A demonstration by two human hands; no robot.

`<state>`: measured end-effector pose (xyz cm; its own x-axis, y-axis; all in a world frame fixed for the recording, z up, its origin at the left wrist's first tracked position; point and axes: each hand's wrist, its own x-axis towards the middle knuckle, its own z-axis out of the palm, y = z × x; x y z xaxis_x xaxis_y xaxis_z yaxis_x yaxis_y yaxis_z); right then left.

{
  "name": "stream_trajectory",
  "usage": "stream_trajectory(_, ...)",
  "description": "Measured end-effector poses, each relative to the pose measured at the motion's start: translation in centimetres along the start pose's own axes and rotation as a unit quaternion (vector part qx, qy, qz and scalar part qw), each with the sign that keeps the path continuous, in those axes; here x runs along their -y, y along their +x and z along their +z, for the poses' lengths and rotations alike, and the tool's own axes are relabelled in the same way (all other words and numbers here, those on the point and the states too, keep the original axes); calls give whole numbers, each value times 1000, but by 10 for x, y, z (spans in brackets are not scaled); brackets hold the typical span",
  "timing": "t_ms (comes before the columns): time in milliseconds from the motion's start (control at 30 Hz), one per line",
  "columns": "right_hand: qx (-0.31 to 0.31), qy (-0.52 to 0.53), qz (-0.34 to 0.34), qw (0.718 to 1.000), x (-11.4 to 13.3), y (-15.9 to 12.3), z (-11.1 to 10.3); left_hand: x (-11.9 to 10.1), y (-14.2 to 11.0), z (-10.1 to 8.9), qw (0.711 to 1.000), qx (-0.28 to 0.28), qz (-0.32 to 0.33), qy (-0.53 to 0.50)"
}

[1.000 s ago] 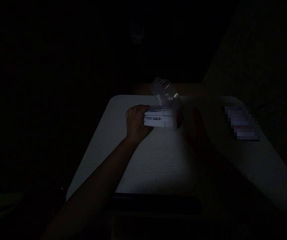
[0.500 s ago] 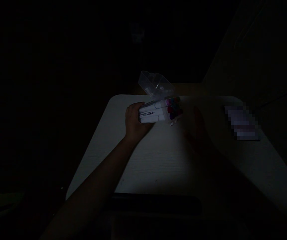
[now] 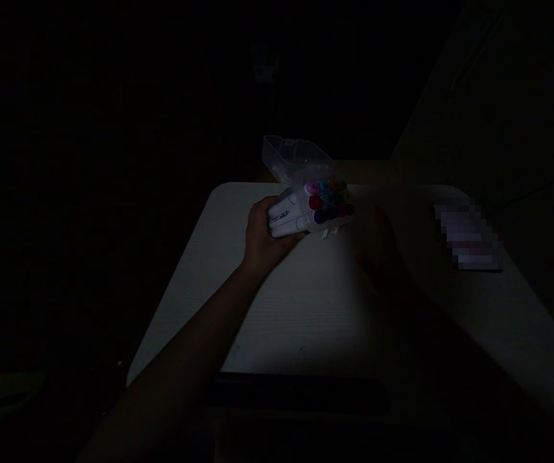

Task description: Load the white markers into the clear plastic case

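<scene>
The scene is very dark, lit only over a white table (image 3: 306, 308). My left hand (image 3: 260, 238) is wrapped round the base of a clear plastic marker case (image 3: 306, 206), tilting its open end toward me. Several white markers with coloured caps (image 3: 328, 199) show inside. The case's clear hinged lid (image 3: 291, 154) stands open behind them. My right hand (image 3: 383, 247) is a dim shape in shadow just right of the case, apart from it; its fingers cannot be made out.
A blurred pale object (image 3: 467, 235) lies on the table at the right. A dark strip (image 3: 301, 389) runs along the table's near edge. Everything beyond the table is black.
My left hand has tipped the marker case up, turning its open end from facing right to facing me. The lid swung further back and left. The right hand stayed put.
</scene>
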<state>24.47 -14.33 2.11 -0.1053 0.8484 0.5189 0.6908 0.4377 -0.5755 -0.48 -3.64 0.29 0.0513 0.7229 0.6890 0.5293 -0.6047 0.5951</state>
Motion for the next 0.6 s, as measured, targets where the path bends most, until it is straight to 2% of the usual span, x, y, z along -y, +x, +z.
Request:
stream_trajectory(300, 9, -10, -7, 1000, -4, 2, -1, -6, -2, 0, 995, 28, -80, -59)
stream_trajectory(500, 11, -12, -2, 1000, -1, 1, -1, -13, -2, -2, 985, 97, -100, -104)
stream_trajectory(600, 9, -7, 7, 1000, 1, 0, -1, -16, -1, -3, 975, 140, -144, -99)
